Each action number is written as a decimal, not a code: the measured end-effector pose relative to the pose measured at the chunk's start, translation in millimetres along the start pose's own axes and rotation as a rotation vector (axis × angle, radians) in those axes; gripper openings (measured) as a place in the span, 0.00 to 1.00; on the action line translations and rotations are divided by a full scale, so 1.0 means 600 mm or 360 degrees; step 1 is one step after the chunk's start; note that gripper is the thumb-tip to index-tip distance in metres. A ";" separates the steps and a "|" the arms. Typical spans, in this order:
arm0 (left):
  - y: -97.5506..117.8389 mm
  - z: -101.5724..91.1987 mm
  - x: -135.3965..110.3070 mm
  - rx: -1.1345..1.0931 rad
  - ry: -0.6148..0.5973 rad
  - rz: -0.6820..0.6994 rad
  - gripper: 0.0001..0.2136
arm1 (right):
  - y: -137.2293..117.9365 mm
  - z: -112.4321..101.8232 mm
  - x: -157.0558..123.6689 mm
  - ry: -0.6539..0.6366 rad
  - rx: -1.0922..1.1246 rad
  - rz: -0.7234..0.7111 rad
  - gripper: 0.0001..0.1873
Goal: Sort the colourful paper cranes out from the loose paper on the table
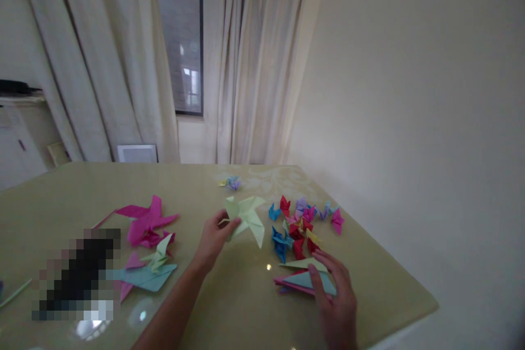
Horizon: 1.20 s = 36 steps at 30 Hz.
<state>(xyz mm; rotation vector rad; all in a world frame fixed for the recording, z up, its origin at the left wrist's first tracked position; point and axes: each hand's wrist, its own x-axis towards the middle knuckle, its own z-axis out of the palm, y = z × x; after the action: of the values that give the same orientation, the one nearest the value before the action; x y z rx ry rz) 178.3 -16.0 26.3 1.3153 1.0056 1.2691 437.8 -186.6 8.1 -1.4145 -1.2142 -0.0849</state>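
My left hand (216, 232) pinches a pale green origami flower (247, 214) between thumb and fingers, holding it above the table with its pointed petals spread. At the right, my right hand (337, 291) has its thumb and fingers around a small stack of flat folded paper pieces (301, 281), pale green, light blue and pink. Part of the stack is hidden beneath the hand. Just beyond it lies a cluster of small origami pieces (298, 229) in red, blue, pink and purple.
Larger magenta origami (147, 221) lies at the left, with light blue folded paper (152, 278) nearer me. A pixelated dark object (80, 273) is beside them. Small pale origami (232, 182) sits farther back on the table (197, 188). A wall (410, 120) borders the table's right side.
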 end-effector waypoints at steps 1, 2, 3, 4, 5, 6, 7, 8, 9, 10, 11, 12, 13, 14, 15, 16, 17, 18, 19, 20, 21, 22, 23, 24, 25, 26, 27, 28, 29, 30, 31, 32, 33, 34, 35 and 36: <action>0.000 0.006 -0.004 -0.0103 -0.0059 -0.0013 0.28 | -0.018 0.018 0.009 -0.0088 0.0068 -0.0016 0.16; 0.000 0.011 -0.007 -0.0161 -0.0093 -0.0019 0.28 | -0.035 0.037 0.021 -0.0169 0.0128 -0.0003 0.17; 0.000 0.015 -0.008 -0.0204 -0.0112 -0.0017 0.28 | -0.050 0.057 0.036 -0.0240 0.0171 0.0034 0.19; -0.001 0.016 -0.010 -0.0239 -0.0119 -0.0013 0.28 | -0.063 0.078 0.052 -0.0310 0.0206 0.0092 0.21; -0.001 0.017 -0.011 -0.0263 -0.0118 -0.0011 0.27 | -0.073 0.099 0.068 -0.0394 0.0233 0.0170 0.23; -0.001 0.016 -0.011 -0.0281 -0.0111 -0.0010 0.27 | -0.081 0.119 0.083 -0.0494 0.0263 0.0247 0.25; 0.000 0.016 -0.012 -0.0295 -0.0106 -0.0010 0.26 | -0.087 0.137 0.096 -0.0605 0.0305 0.0310 0.26; 0.002 0.016 -0.014 -0.0309 -0.0116 -0.0010 0.26 | -0.091 0.154 0.105 -0.0702 0.0358 0.0351 0.26; 0.004 0.016 -0.015 -0.0319 -0.0140 -0.0010 0.25 | -0.094 0.168 0.111 -0.0773 0.0416 0.0362 0.25; 0.006 0.016 -0.016 -0.0323 -0.0183 -0.0011 0.24 | -0.096 0.179 0.114 -0.0814 0.0468 0.0348 0.23; 0.008 0.017 -0.015 -0.0319 -0.0238 -0.0008 0.24 | -0.097 0.187 0.113 -0.0824 0.0509 0.0323 0.21; 0.010 0.017 -0.014 -0.0301 -0.0288 0.0003 0.23 | -0.097 0.190 0.111 -0.0805 0.0535 0.0299 0.19; 0.012 0.016 -0.011 -0.0262 -0.0314 0.0027 0.23 | -0.096 0.189 0.107 -0.0778 0.0549 0.0285 0.19; 0.013 0.012 -0.006 -0.0193 -0.0291 0.0065 0.23 | -0.095 0.183 0.103 -0.0739 0.0554 0.0282 0.19; 0.013 0.006 -0.001 -0.0079 -0.0220 0.0109 0.23 | -0.092 0.173 0.100 -0.0683 0.0556 0.0292 0.20; 0.012 -0.005 0.005 0.0096 -0.0101 0.0154 0.22 | -0.087 0.159 0.097 -0.0607 0.0561 0.0312 0.20; 0.011 -0.019 0.011 0.0343 0.0054 0.0199 0.21 | -0.081 0.141 0.095 -0.0517 0.0565 0.0335 0.20; 0.008 -0.037 0.015 0.0654 0.0223 0.0236 0.20 | -0.073 0.121 0.094 -0.0417 0.0562 0.0357 0.20; 0.004 -0.058 0.018 0.1005 0.0379 0.0263 0.20 | -0.063 0.099 0.092 -0.0310 0.0553 0.0376 0.20; -0.002 -0.080 0.018 0.1370 0.0511 0.0282 0.19 | -0.053 0.075 0.091 -0.0207 0.0535 0.0393 0.20; -0.007 -0.103 0.017 0.1700 0.0616 0.0280 0.20 | -0.042 0.051 0.088 -0.0109 0.0511 0.0406 0.21; -0.014 -0.126 0.015 0.1965 0.0689 0.0250 0.21 | -0.031 0.028 0.084 -0.0021 0.0488 0.0421 0.21; -0.020 -0.146 0.012 0.2160 0.0741 0.0178 0.22 | -0.021 0.006 0.080 0.0058 0.0470 0.0440 0.21; -0.026 -0.163 0.009 0.2293 0.0754 0.0075 0.22 | -0.014 -0.014 0.076 0.0118 0.0456 0.0467 0.21; -0.030 -0.177 0.007 0.2379 0.0745 -0.0036 0.22 | -0.008 -0.031 0.071 0.0154 0.0445 0.0501 0.21; -0.033 -0.186 0.006 0.2432 0.0719 -0.0134 0.21 | -0.004 -0.045 0.068 0.0172 0.0433 0.0529 0.22; -0.035 -0.192 0.006 0.2463 0.0671 -0.0200 0.21 | -0.002 -0.054 0.066 0.0172 0.0420 0.0544 0.23; -0.035 -0.194 0.007 0.2477 0.0615 -0.0230 0.21 | -0.002 -0.059 0.068 0.0153 0.0408 0.0543 0.23; -0.034 -0.193 0.008 0.2476 0.0557 -0.0231 0.21 | -0.004 -0.059 0.073 0.0124 0.0403 0.0523 0.23; -0.033 -0.189 0.010 0.2454 0.0505 -0.0213 0.20 | -0.005 -0.054 0.083 0.0090 0.0412 0.0486 0.23; -0.032 -0.184 0.012 0.2388 0.0456 -0.0182 0.20 | -0.007 -0.044 0.098 0.0049 0.0432 0.0439 0.22; -0.032 -0.178 0.015 0.2287 0.0406 -0.0145 0.19 | -0.007 -0.029 0.118 0.0002 0.0457 0.0386 0.22; -0.032 -0.172 0.017 0.2166 0.0367 -0.0106 0.18 | -0.007 -0.010 0.142 -0.0037 0.0482 0.0331 0.22; -0.033 -0.166 0.020 0.2045 0.0337 -0.0065 0.17 | -0.006 0.014 0.171 -0.0109 0.0496 0.0287 0.22; -0.035 -0.161 0.022 0.1935 0.0313 -0.0024 0.17 | -0.003 0.040 0.201 -0.0171 0.0493 0.0245 0.23; -0.037 -0.157 0.025 0.1846 0.0296 0.0009 0.16 | 0.000 0.069 0.233 -0.0245 0.0481 0.0229 0.23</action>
<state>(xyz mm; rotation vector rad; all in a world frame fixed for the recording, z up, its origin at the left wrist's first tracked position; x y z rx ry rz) 87.9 12.2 1.0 2.0420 2.0214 0.7726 477.0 -71.8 89.5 -1.2533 -1.1892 0.3008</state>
